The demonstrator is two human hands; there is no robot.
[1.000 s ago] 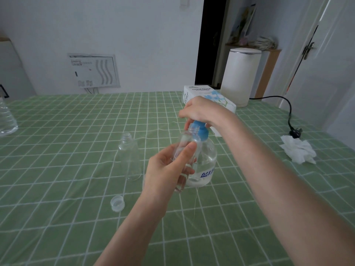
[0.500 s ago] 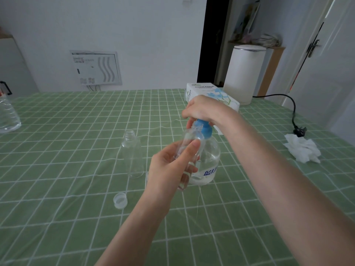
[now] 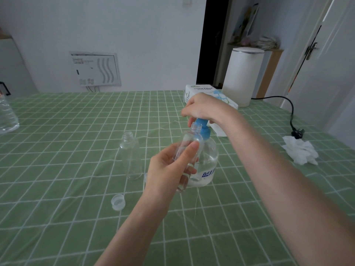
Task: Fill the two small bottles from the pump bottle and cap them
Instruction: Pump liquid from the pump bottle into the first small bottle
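The right hand (image 3: 205,109) covers the top of the pump bottle (image 3: 208,156), so its pump head and spout are hidden; only the blue collar shows below the fingers. The left hand (image 3: 167,173) wraps the small bottle (image 3: 190,138) and hides its lower half. Whether it holds any liquid cannot be told. The same hand cuts off the blue print on the pump bottle's label. A clear sliver (image 3: 145,177) at that hand's left side, mid-frame, is too hidden to identify. The tissue box (image 3: 199,89) is half behind the right hand. At the frame's left edge a clear bottle (image 3: 7,118) is cut off. Print on the wall panel (image 3: 95,69) is too small to read.
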